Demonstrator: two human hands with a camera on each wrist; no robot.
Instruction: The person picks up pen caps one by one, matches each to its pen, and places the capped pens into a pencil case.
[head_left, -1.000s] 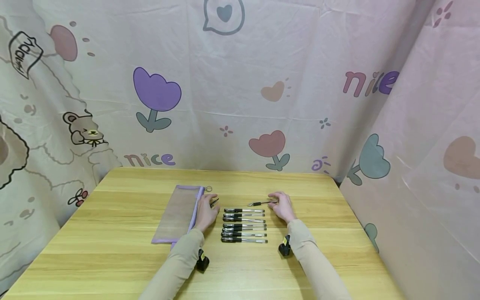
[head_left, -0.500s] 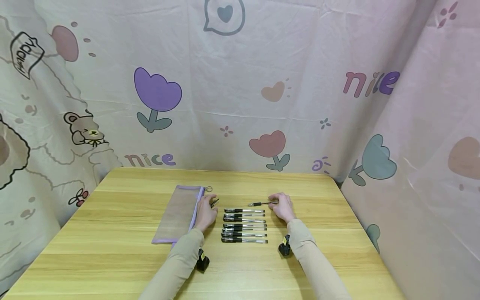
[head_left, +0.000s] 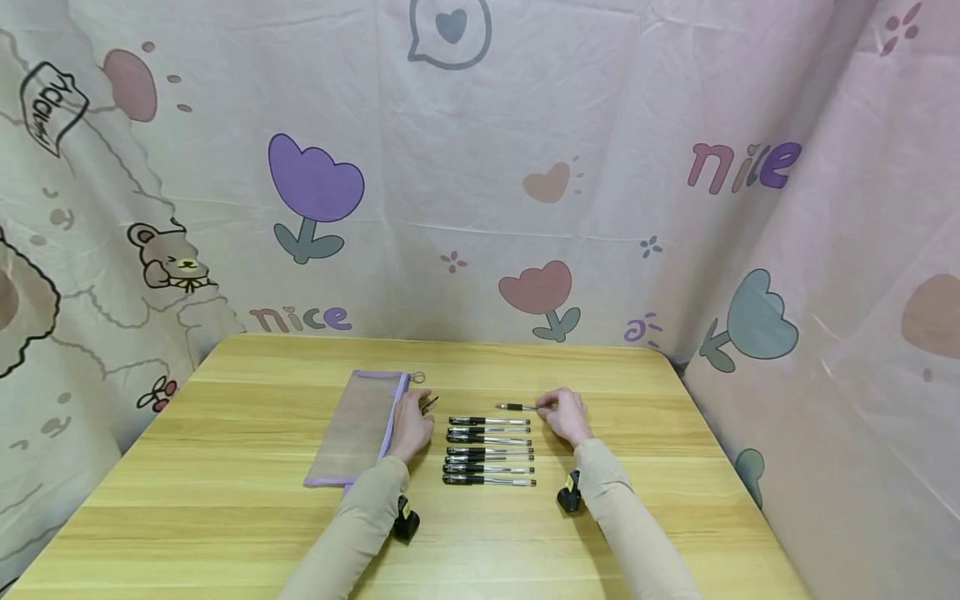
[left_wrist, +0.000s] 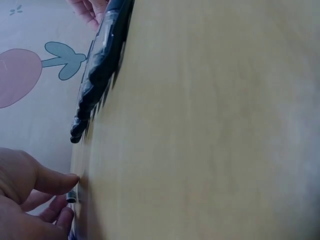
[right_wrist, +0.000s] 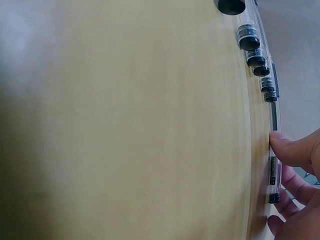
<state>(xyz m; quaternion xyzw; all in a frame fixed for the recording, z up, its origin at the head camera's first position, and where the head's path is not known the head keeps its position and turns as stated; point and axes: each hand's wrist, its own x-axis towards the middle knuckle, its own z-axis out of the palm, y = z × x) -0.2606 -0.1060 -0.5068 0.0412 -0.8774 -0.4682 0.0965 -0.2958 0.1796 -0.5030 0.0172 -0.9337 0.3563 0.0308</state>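
One pen (head_left: pixel 516 407) has turned slightly beside seven capped pens (head_left: pixel 487 451).

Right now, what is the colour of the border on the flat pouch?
Light purple; the pouch border shows best in the head view.

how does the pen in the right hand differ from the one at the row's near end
The right hand grips the held pen, while the near-end pen lies untouched on the table. The held pen looks uncapped; the near-end pen is capped. Both have black front sections and clear barrels, and point left.
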